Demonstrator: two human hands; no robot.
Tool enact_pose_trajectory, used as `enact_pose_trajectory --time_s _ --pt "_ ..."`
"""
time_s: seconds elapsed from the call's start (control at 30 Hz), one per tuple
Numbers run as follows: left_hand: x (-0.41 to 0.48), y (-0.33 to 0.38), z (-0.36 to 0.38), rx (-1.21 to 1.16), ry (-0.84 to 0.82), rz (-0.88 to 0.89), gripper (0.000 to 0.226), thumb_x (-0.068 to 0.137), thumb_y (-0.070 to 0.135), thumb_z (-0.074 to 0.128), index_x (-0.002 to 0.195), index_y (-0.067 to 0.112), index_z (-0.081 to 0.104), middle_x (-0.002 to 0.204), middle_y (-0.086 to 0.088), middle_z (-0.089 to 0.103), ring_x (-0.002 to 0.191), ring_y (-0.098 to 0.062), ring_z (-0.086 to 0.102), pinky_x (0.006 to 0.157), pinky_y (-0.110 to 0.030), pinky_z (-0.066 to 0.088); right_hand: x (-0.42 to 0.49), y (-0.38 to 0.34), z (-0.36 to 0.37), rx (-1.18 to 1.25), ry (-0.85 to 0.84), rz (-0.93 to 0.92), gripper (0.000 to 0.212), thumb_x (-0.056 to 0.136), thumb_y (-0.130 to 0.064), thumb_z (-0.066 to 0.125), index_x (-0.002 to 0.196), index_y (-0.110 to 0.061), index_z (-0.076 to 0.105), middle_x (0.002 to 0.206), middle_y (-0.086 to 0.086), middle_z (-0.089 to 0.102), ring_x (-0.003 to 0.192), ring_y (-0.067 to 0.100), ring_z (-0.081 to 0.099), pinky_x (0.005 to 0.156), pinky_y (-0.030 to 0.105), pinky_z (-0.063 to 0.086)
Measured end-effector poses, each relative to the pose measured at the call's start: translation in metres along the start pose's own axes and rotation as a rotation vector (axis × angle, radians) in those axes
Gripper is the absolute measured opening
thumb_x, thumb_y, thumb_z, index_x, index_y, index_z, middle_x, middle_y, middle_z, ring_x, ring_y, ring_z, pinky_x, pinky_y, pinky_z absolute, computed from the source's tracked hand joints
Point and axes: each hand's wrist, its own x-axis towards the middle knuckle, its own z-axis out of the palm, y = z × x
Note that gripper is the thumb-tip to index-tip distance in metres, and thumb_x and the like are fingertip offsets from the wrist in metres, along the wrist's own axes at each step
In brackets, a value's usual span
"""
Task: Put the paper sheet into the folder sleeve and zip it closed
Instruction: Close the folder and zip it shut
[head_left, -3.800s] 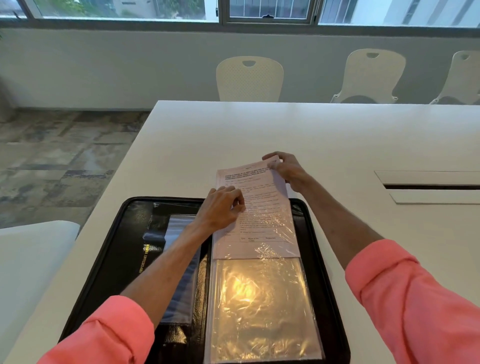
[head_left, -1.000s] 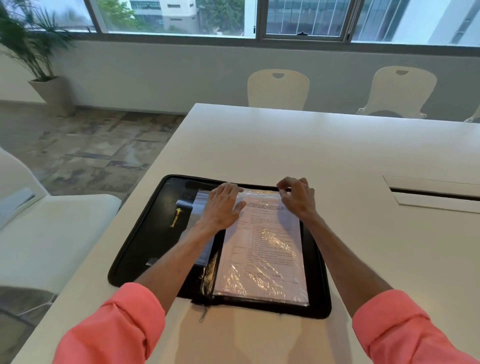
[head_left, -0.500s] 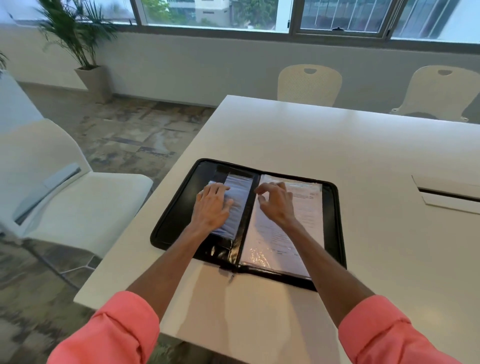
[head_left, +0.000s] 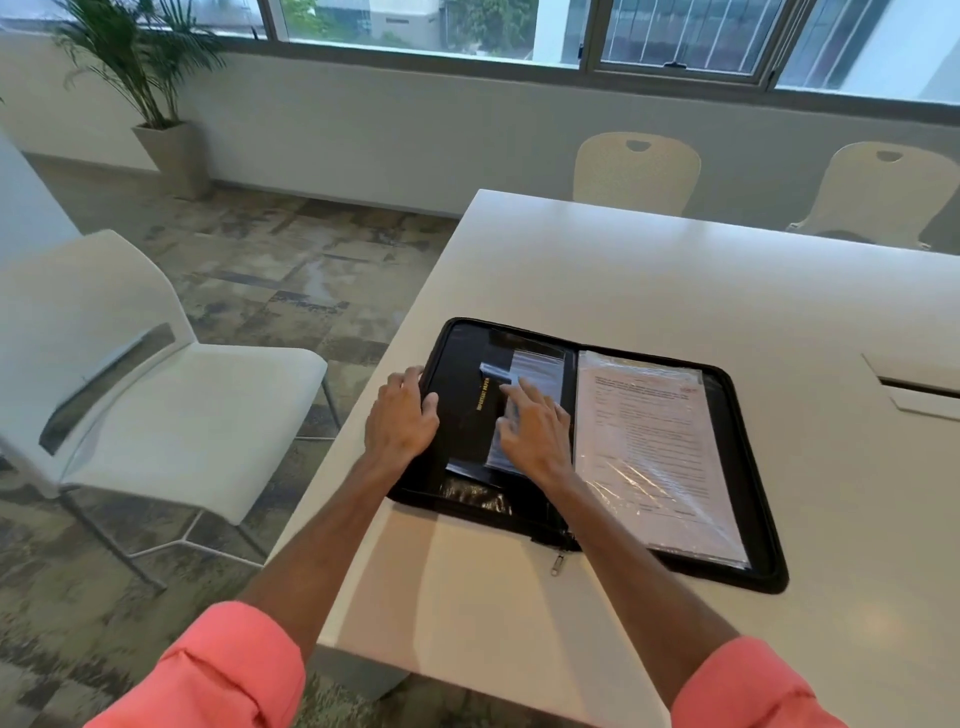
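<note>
A black zip folder (head_left: 756, 564) lies open flat on the white table (head_left: 649, 270). The printed paper sheet (head_left: 657, 447) sits inside the clear plastic sleeve on the folder's right half. My left hand (head_left: 400, 418) curls its fingers over the folder's left outer edge. My right hand (head_left: 535, 428) rests flat, fingers spread, on the small clear pockets of the left half. The zip pull (head_left: 557, 564) hangs off the near edge at the spine.
A white chair (head_left: 156, 374) stands left of the table, close to its corner. Two cream chairs (head_left: 636, 171) stand at the far side. A cable slot (head_left: 919, 387) is set into the table at the right. A potted plant (head_left: 156, 104) is by the wall.
The sheet has gone fully into the sleeve. My right hand crossed from the sleeve to the left half, and my left hand slid out to the folder's left edge. The view swung left.
</note>
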Motion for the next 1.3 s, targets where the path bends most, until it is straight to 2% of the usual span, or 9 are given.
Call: enact_pose_trajectory --time_s 0.2,0.47,0.6,0.67,0.83,1.0,1.13,1.2,1.3 --pt "0.009 -0.007 -0.014 -0.100 -0.052 -0.043 0.045 0.110 0.031 0.055 0.152 0.017 0.053 0.133 -0.014 0.075 0.124 -0.039 0.069 0.106 -0.052 0.053 -0.007 -0.008 0.006 0.025 -0.084 0.026 0.059 0.108 -0.025 0.060 0.165 -0.022 0.044 0.179 0.004 0.030 0.166 0.023 0.028 0.137 0.055 0.018" --pt "0.013 0.032 -0.049 -0.178 0.017 -0.107 0.043 0.108 0.029 0.056 0.146 0.011 0.066 0.137 -0.016 0.075 0.130 -0.039 0.068 0.111 -0.049 0.051 -0.004 -0.012 -0.022 0.082 -0.122 0.011 0.060 0.109 -0.032 0.062 0.165 -0.028 0.042 0.179 0.001 0.031 0.163 0.025 0.034 0.129 0.053 0.035" --pt "0.016 0.058 -0.068 -0.189 0.048 -0.042 0.035 0.107 0.025 0.057 0.082 0.005 0.070 0.079 -0.013 0.072 0.080 -0.033 0.072 0.087 -0.049 0.062 -0.007 -0.011 -0.042 0.053 -0.046 -0.057 0.056 0.110 -0.032 0.060 0.164 -0.031 0.044 0.168 0.001 0.050 0.148 0.025 0.055 0.107 0.043 0.053" --pt "0.019 0.072 -0.078 -0.214 0.066 -0.001 0.039 0.106 0.026 0.060 0.077 0.004 0.072 0.074 -0.012 0.072 0.075 -0.031 0.071 0.080 -0.041 0.059 -0.009 -0.010 -0.053 0.081 -0.006 -0.070 0.054 0.109 -0.030 0.061 0.161 -0.034 0.048 0.158 0.002 0.061 0.134 0.026 0.066 0.094 0.039 0.055" --pt "0.012 0.113 -0.091 -0.511 0.029 0.177 0.023 0.111 0.039 0.058 0.096 0.033 0.075 0.092 0.004 0.073 0.085 -0.015 0.070 0.079 -0.039 0.062 -0.015 -0.003 -0.093 0.193 0.078 -0.032 0.042 0.107 -0.030 0.066 0.148 -0.036 0.063 0.141 -0.003 0.074 0.130 0.023 0.071 0.101 0.046 0.060" --pt "-0.016 0.151 -0.063 -0.741 -0.078 0.288 0.057 0.113 0.067 0.024 0.150 0.047 0.062 0.140 0.010 0.072 0.113 -0.002 0.075 0.080 -0.011 0.060 -0.021 0.007 -0.128 0.340 0.102 -0.006 0.032 0.108 -0.029 0.065 0.140 -0.029 0.070 0.136 -0.007 0.077 0.125 0.015 0.075 0.105 0.054 0.061" --pt "-0.035 0.175 -0.023 -0.873 -0.285 0.230 0.073 0.101 0.082 0.040 0.157 0.038 0.053 0.148 -0.006 0.069 0.130 -0.033 0.072 0.110 -0.065 0.055 -0.030 0.019 -0.156 0.455 0.131 0.033 0.036 0.113 -0.041 0.055 0.140 -0.021 0.069 0.129 0.002 0.080 0.116 0.022 0.079 0.102 0.056 0.061" --pt "-0.042 0.189 -0.005 -0.740 -0.286 0.410 0.061 0.113 0.059 0.032 0.169 0.034 0.036 0.166 -0.004 0.053 0.149 -0.034 0.057 0.120 -0.068 0.045 -0.036 0.028 -0.169 0.581 0.123 0.043 0.040 0.116 -0.046 0.044 0.137 -0.021 0.068 0.127 0.004 0.080 0.108 0.024 0.081 0.099 0.059 0.062" --pt "-0.051 0.208 0.015 -0.510 -0.218 0.620 0.054 0.119 0.046 0.021 0.172 0.048 0.012 0.181 0.018 0.020 0.167 -0.008 0.023 0.136 -0.053 0.025 -0.044 0.049 -0.192 0.751 0.125 0.101 0.053 0.116 -0.058 0.031 0.135 -0.024 0.068 0.122 0.008 0.081 0.099 0.024 0.082 0.091 0.052 0.066"
